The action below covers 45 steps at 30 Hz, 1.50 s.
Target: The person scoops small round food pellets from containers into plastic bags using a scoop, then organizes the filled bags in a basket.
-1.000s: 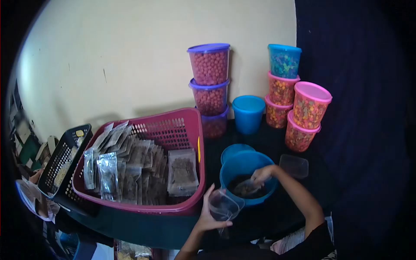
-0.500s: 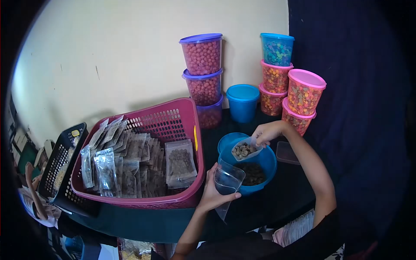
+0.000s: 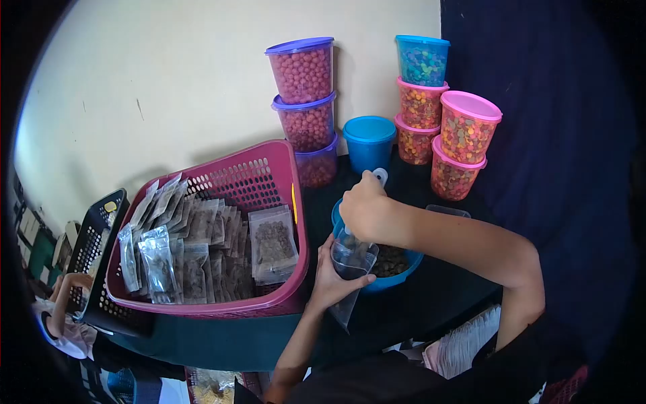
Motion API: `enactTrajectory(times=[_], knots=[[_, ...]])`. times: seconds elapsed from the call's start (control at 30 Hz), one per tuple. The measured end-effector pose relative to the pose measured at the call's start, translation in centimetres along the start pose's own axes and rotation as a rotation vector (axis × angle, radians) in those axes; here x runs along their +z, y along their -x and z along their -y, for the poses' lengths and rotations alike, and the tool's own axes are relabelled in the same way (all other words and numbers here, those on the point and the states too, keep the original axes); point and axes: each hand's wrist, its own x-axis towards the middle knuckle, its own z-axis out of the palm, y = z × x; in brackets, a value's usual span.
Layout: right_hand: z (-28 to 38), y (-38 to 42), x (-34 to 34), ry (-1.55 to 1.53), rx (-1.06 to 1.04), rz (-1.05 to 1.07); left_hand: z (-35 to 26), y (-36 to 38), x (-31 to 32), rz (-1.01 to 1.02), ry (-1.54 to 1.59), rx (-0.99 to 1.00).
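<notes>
My left hand point(image 3: 331, 284) is wrapped round a clear plastic bag point(image 3: 345, 310) with its mouth held open. Above the bag, my right hand point(image 3: 365, 207) grips a scoop by its pale handle point(image 3: 381, 176); the scoop is tipped toward the bag's mouth and its bowl is mostly hidden. Just behind and right of the bag, a blue tub point(image 3: 404, 277) holds small dark brown pieces point(image 3: 391, 261).
A maroon basket point(image 3: 202, 311) full of filled bags stands left, with a black basket point(image 3: 95, 269) beyond it. Purple-lidded tubs point(image 3: 303, 74), a closed blue tub point(image 3: 369, 151) and pink-lidded tubs point(image 3: 470, 135) stand behind. At far left is another person's arm point(image 3: 64, 299).
My right hand has moved left with the scoop, from over the blue tub to above the bag, and the scoop has tilted. The whole view has shifted slightly.
</notes>
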Motion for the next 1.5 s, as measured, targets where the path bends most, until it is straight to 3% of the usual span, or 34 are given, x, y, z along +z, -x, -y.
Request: enactTrajectory(times=[0.23,0.43,0.6,0.67,0.83,1.17,1.23,1.27,1.33,1.43,1.5], knots=[[-0.6,-0.8,0.4,0.024,0.034,0.104,0.3,-0.5,0.4,-0.003,-0.023,0.012],[-4.4,-0.8,2.3,-0.16,0.164,-0.096,1.5,0.3,0.1,-0.047,0.091,-0.016],[-1.9,-8.9,14.2,-0.055,0.193,-0.027,1.8,1.2,0.1,-0.025,0.174,-0.001],[0.0,-11.7,18.4,0.282,0.165,0.436,1.6,1.2,-0.1,-0.012,0.132,-0.006],[2.8,-14.7,24.9,0.56,0.054,0.548,1.3,1.1,0.1,-0.006,0.017,-0.003],[1.5,-13.6,24.2,0.106,-0.315,0.764,1.8,0.5,0.3,-0.042,0.036,-0.037],[0.9,-12.8,23.4,-0.23,-0.381,0.799,1.4,0.4,0.4,-0.054,0.063,-0.064],[1.0,-12.5,23.5,-0.231,-0.387,0.8,1.2,0.5,0.5,-0.051,0.045,-0.07],[1.2,-12.0,23.5,-0.218,-0.408,0.591,1.7,0.6,0.6,-0.051,0.018,-0.06],[-0.1,-9.6,20.5,-0.419,-0.289,0.688,1.8,0.6,0.5,-0.046,0.023,-0.011],[0.2,-9.7,21.5,-0.376,-0.312,0.617,2.3,0.6,0.4,-0.033,0.04,-0.002]])
